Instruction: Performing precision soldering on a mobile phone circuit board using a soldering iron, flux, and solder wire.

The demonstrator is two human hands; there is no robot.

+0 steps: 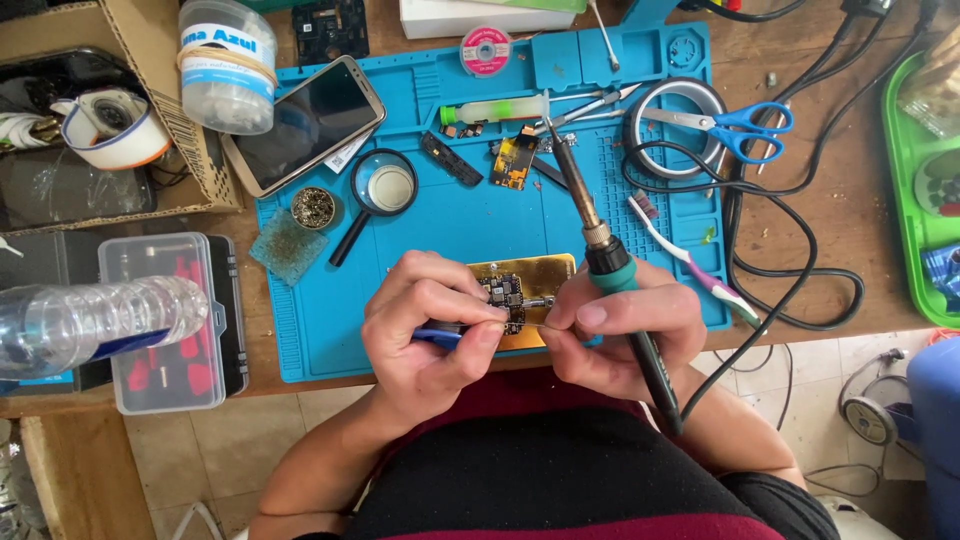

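My left hand point(425, 325) pinches a blue-handled tool point(437, 337) whose thin tip reaches across a small circuit board point(505, 293). The board lies on a gold-coloured plate point(545, 275) at the front of a blue work mat point(470, 215). My right hand point(620, 330) holds a soldering iron point(610, 265) with a teal collar and black handle. Its metal tip points away from me, up towards the mat's middle, off the board. The thumb and forefinger of that hand also touch the thin tip beside the board.
On the mat lie a magnifying glass point(385, 190), a smartphone point(305, 125), a second small board point(513, 160), tweezers point(590, 105), a toothbrush point(690, 260) and a tape roll point(675, 125) with blue scissors point(735, 122). A plastic bottle point(100, 320) and parts box point(165, 325) stand left. Black cables point(790, 250) loop right.
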